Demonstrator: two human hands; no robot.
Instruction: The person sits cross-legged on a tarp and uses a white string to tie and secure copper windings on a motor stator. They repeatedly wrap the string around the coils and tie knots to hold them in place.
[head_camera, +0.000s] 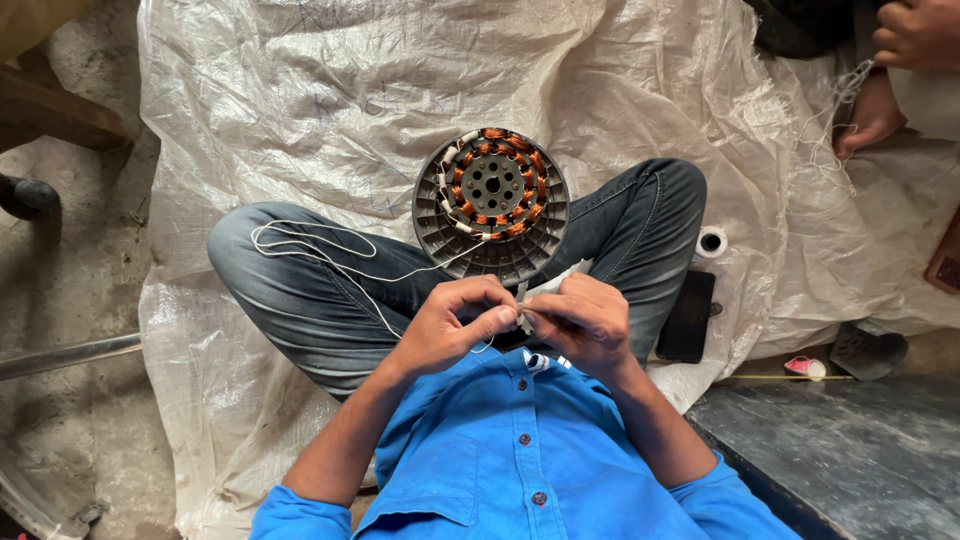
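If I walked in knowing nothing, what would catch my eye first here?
Probably the round grey motor core ringed with bright copper coils, propped on the crossed legs in the middle. Just below it, the left hand and right hand meet, pinching a thin white cord that loops out over the left knee. All this sits on a crinkled white plastic sheet; another person's hands work at the top right.

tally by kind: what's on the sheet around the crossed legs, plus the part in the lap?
Motor stator with copper windings: 1
White cord, loose length: 1
Tape roll, white: 1
Black phone: 1
Total: 4
Left hand and right hand pinch the cord end together.
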